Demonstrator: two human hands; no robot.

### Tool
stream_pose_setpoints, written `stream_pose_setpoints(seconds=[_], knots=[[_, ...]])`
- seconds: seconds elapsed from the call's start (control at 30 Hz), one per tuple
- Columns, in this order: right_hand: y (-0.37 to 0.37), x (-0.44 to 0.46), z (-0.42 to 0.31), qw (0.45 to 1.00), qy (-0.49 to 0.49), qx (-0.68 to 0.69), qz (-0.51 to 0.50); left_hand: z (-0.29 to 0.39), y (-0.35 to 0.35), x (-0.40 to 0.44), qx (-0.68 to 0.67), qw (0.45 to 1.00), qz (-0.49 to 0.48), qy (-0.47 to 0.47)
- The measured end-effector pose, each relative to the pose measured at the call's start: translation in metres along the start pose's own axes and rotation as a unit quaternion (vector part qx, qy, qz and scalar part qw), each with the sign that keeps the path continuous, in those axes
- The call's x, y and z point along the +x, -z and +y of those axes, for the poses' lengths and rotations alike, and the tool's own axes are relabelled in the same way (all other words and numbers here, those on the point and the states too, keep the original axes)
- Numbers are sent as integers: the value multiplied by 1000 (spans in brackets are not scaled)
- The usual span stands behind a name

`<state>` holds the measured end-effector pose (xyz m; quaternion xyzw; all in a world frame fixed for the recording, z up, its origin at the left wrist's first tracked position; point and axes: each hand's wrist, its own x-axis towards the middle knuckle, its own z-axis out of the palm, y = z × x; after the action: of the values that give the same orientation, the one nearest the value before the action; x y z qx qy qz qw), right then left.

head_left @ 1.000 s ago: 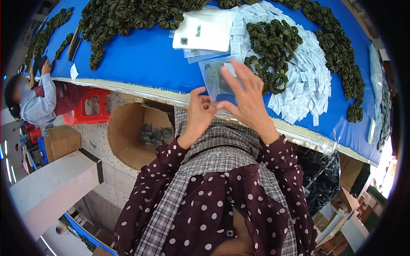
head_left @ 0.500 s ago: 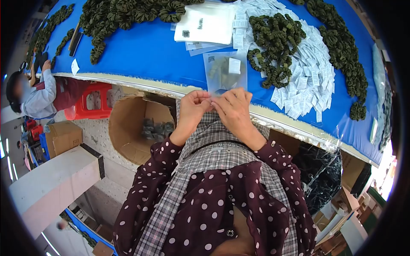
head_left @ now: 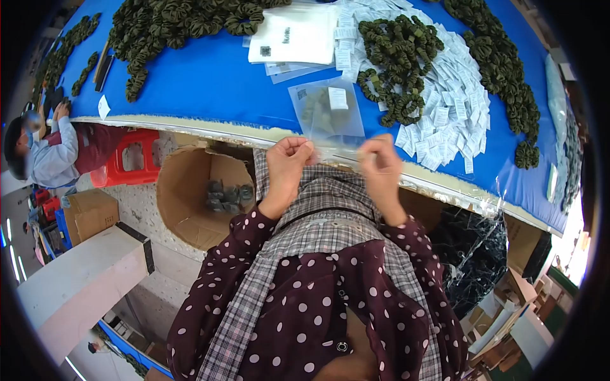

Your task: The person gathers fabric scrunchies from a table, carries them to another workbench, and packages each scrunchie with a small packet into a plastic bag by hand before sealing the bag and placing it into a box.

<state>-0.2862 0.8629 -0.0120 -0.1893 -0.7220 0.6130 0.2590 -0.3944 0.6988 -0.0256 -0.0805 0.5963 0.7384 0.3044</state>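
A clear plastic bag [head_left: 351, 120] lies at the table's front edge, its open-looking flap toward me. Inside show a dark green scrunchie [head_left: 316, 114] and a small white label [head_left: 338, 98]. My left hand [head_left: 289, 166] is closed in a pinch on the left corner of the bag's near edge. At the right corner is my right hand [head_left: 382, 166], blurred by motion, its fingers curled together; what they pinch is not clear. Beyond the bag sits a stack of printed white bags [head_left: 295, 39]. Right of it, a pile of green scrunchies [head_left: 400, 63] rests on many small white labels [head_left: 454, 120].
More scrunchies [head_left: 171, 25] are heaped at the back left, with another row [head_left: 502, 76] on the right of the blue table [head_left: 210, 89]. Below the edge stands an open cardboard box [head_left: 181, 203] holding small packets. A co-worker [head_left: 54, 152] sits by a red stool [head_left: 127, 168] at left.
My hands, together before at the bag's near edge, are now apart: the right has moved away to the right. The bag is tilted slightly. The view has shifted a little.
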Motion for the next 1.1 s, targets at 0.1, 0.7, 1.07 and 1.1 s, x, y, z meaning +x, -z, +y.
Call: stream_pose_setpoints(seconds=[0.1, 0.7, 1.07, 1.1], knots=[[133, -15, -28, 992, -26, -83, 94, 2, 6, -1, -6, 1000, -12, 17], [62, 46, 0, 862, 278, -327, -268, -11, 33, 27, 421, 718, -88, -546], [26, 100, -12, 986, 44, 79, -139, 67, -14, 83, 214, 835, -96, -498], [26, 99, -10, 986, 44, 80, -139, 66, -11, 83, 214, 835, -95, -498]])
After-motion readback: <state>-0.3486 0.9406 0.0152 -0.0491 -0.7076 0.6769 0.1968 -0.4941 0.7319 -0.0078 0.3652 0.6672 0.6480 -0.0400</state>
